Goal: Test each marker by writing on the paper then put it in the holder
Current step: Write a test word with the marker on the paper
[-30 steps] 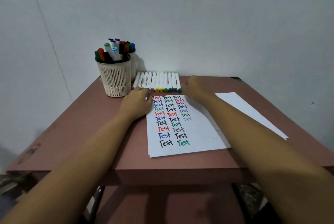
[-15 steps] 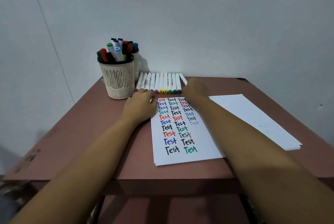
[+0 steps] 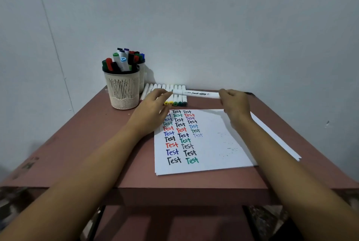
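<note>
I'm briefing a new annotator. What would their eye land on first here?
A white marker held level between the left hand and right hand, above the far edge of the paper. That paper, mid table, is lined with coloured "Test" words. At back left, the holder is crammed with markers.

White marker [image 3: 196,94] with black lettering, cream slotted holder [image 3: 122,93], white paper [image 3: 213,143] with black, red, blue, green words, reddish-brown worktop [image 3: 77,143], pale grey wall [image 3: 213,27]

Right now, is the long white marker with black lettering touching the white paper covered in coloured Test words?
Apart. The head view shows the marker held level between left hand and right hand, with bare table showing between it and the paper.
</note>
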A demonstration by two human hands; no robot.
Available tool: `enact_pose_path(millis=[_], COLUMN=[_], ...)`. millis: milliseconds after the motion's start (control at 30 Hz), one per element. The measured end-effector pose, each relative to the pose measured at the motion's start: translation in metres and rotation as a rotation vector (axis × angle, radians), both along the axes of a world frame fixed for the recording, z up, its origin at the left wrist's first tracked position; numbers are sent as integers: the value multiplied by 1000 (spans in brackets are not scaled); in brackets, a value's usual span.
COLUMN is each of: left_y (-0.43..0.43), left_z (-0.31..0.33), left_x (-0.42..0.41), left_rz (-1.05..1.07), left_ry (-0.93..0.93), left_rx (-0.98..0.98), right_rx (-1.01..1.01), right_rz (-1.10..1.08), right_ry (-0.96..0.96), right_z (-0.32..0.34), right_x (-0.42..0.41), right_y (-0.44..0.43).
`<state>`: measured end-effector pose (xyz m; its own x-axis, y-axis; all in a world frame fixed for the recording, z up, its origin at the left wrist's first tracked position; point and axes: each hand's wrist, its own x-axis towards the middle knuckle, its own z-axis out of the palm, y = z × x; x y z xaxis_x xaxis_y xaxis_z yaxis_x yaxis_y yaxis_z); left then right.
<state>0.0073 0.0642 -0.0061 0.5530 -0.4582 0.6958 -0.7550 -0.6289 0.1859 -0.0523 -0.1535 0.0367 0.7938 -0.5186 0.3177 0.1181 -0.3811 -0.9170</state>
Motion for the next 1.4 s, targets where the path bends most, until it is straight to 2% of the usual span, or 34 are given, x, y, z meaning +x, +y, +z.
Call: enact_pose_path(millis=[133, 233, 367, 433, 467, 600, 900, 1167, 1300, 1400], left_y=[-4, -7, -8, -10, -12, -19, -20, -15, -14, -6], left_z=[0, 1, 2, 2, 2, 3, 8, 6, 4, 2], left_x=[-9, -14, -19, -22, -24, -33, -37, -38, -32, -24], left_rz=[-37, -54, -43, -39, -45, -113, -164, -136, -43, 50], left_ry=[-32, 13, 110, 116, 98, -6, 65, -15, 137, 233], left_rx=[110, 157, 156, 149, 141, 114, 49, -27, 9, -136], right_rx=[99, 178, 502, 693, 723, 582, 566, 587, 721, 890], right_rz=[57, 103, 189, 314, 383, 570, 591, 613, 528, 471], right_ry=[-34, -36, -49, -56, -35, 56, 38, 7, -18, -46], right_z=[-12, -21, -19, -17, -16, -24, -28, -26, -22, -20], right_x=[-18, -23, -26, -26, -27, -25, -24, -28, -30, -33], right_y=[3, 9, 16, 17, 19, 28, 31, 34, 31, 24])
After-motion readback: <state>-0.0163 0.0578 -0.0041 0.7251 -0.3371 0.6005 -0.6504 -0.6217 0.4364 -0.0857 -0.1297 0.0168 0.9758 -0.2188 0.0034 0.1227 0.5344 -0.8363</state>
